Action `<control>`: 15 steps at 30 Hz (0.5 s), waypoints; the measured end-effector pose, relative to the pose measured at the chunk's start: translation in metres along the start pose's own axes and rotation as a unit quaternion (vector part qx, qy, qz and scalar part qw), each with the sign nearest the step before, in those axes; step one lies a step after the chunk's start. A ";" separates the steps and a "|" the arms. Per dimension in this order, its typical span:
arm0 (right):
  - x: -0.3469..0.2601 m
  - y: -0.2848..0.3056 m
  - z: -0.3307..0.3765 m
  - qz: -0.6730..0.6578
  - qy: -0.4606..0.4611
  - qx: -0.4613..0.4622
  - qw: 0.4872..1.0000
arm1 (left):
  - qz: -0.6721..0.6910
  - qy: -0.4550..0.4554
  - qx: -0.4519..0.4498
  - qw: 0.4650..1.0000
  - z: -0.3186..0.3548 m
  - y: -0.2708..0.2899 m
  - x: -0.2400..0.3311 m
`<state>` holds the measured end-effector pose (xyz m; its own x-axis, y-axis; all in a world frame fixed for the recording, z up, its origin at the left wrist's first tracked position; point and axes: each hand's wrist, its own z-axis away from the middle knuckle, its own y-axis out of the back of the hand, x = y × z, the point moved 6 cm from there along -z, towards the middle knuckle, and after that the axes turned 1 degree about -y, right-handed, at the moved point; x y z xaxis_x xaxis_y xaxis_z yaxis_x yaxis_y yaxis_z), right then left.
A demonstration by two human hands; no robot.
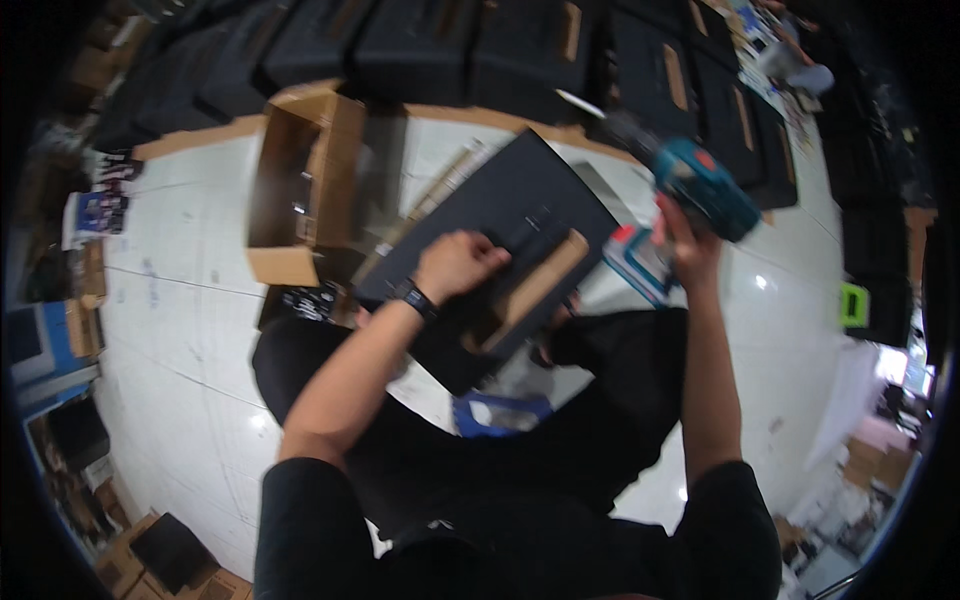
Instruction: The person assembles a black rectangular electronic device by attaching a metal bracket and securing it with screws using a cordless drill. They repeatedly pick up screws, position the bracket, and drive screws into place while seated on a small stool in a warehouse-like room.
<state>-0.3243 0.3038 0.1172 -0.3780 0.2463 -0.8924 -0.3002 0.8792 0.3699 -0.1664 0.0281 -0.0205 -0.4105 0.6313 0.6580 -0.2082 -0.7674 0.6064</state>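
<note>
In my right hand (692,245) is a teal and black cordless drill (705,185), gripped by its handle. Its front end points to the upper left, toward the row of black boxes, and is blurred. A black panel-like piece (530,190) with a long tan slot (535,285) lies slanted in front of me, between my knees. Over its middle is my left hand (460,265), fingers curled in, with a dark watch on the wrist. Whether those fingertips hold anything small cannot be made out.
An open cardboard box (335,180) stands to the left of the panel. Large black boxes (415,50) line the far side. Between my feet lies a blue and white object (503,414). Cartons (90,270) and a blue item (50,345) sit along the left edge.
</note>
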 end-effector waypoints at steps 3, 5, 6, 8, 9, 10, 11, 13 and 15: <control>-0.008 0.003 -0.004 -0.018 -0.135 -0.030 0.990 | 0.031 0.002 0.009 0.999 0.004 0.005 0.007; -0.024 0.011 -0.008 0.099 -0.183 -0.124 0.970 | 0.024 -0.018 -0.012 0.999 -0.010 -0.003 -0.008; -0.033 0.015 -0.006 0.149 -0.169 -0.151 0.963 | 0.045 -0.036 -0.014 0.998 -0.011 -0.009 -0.014; -0.046 0.012 -0.012 0.220 -0.149 -0.203 0.943 | 0.077 -0.059 -0.024 0.995 -0.012 -0.010 -0.017; -0.050 0.011 -0.009 0.248 -0.137 -0.221 0.933 | 0.093 -0.069 -0.034 0.993 -0.013 -0.012 -0.017; -0.054 0.009 -0.007 0.263 -0.139 -0.231 0.926 | 0.108 -0.080 -0.044 0.990 -0.013 -0.012 -0.016; -0.051 0.008 -0.005 0.266 -0.136 -0.241 0.923 | 0.105 -0.091 -0.052 0.989 -0.012 -0.013 -0.015; -0.045 0.005 -0.002 0.273 -0.129 -0.262 0.917 | 0.098 -0.114 -0.066 0.986 -0.010 -0.013 -0.010; -0.041 -0.003 -0.002 0.282 -0.139 -0.271 0.910 | 0.096 -0.109 -0.076 0.986 -0.006 -0.011 -0.007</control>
<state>-0.3097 0.2909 0.1529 -0.3924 0.7559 -0.5240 -0.5434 0.2691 0.7952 -0.1667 0.0320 -0.0347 -0.2575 0.4682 0.8453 -0.2820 -0.8731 0.3977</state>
